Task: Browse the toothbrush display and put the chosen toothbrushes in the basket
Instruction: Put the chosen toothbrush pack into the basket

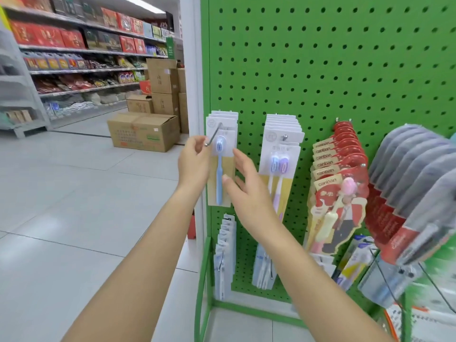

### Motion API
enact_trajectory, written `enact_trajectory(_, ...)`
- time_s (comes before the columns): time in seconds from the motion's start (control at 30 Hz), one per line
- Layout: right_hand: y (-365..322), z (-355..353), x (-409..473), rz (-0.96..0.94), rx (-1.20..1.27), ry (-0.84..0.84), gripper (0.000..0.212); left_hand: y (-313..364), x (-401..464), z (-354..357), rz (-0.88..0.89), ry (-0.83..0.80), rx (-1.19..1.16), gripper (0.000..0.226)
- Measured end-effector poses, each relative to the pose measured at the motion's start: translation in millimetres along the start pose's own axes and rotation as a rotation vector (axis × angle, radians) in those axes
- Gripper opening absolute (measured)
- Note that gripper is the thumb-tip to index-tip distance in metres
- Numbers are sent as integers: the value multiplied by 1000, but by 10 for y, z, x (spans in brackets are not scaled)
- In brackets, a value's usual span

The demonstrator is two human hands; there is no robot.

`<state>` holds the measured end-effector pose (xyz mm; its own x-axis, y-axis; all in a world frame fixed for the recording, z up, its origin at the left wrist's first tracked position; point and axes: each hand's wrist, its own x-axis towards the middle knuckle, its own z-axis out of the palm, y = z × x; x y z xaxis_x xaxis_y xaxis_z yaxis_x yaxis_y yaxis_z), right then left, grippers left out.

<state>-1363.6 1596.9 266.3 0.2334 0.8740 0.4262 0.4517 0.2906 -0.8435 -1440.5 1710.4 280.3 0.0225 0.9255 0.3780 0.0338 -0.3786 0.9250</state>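
On the green pegboard (320, 70), a card pack with one blue toothbrush (219, 169) hangs at the front of a metal hook (213, 135). Several white packs hang behind it. My left hand (195, 161) is at the pack's left side, its fingertips curled around the hook's outer tip. My right hand (246, 188) is spread with straight fingers, the thumb touching the front of the blue pack and the fingers along its right edge. A pack with two pale purple toothbrushes (278, 169) hangs just to the right.
Red "canban" children's toothbrush packs (338, 169) and a grey-and-red row of packs (414, 174) jut out at right. More packs (224, 255) hang below. Cardboard boxes (143, 132) stand on the tiled aisle floor at left, beside stocked shelves (81, 58).
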Motion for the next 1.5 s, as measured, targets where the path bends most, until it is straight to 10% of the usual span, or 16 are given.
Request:
enact_trajectory(0.57,82,-56,-240,1,-99,-26,48,-103,70,92,-100,-44,-155,8)
enact_trajectory(0.93,-48,-172,-356,9,-138,-40,47,-112,80,124,-153,-165,59,106)
enact_trajectory(1.17,-41,-204,-363,14,-184,-34,47,-217,28,194,-110,-62,172,26)
enact_trajectory(1.5,-28,-228,-454,23,-102,-2,43,0,-558,-249,-176,-229,-161,18)
